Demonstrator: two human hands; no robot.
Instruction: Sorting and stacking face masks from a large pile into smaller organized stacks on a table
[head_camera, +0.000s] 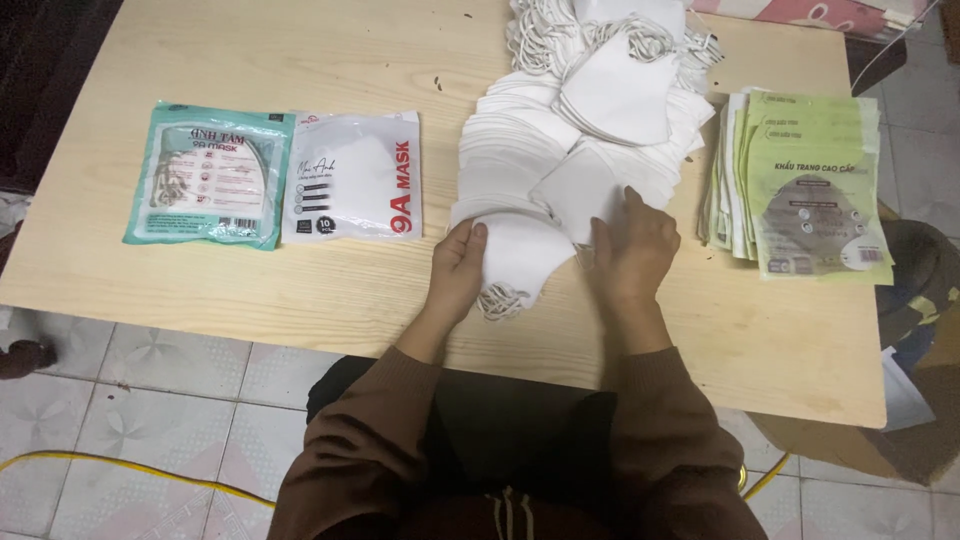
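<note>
Two hands on white mask stack (520, 190): left hand (458, 268) pinching front mask (515, 260), right hand (632, 245) fingers pressed on it.

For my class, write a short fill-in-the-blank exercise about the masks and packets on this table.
1. Both hands rest on a stack of folded masks coloured ____.
2. The pile of green packets lies by the person's ____ hand.
3. The teal packet lies ____ of the white packet.

Missing words: white; right; left

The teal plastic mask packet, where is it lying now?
In the head view, the teal plastic mask packet lies flat at the wooden table's left side, just left of the white mask packet.
</note>
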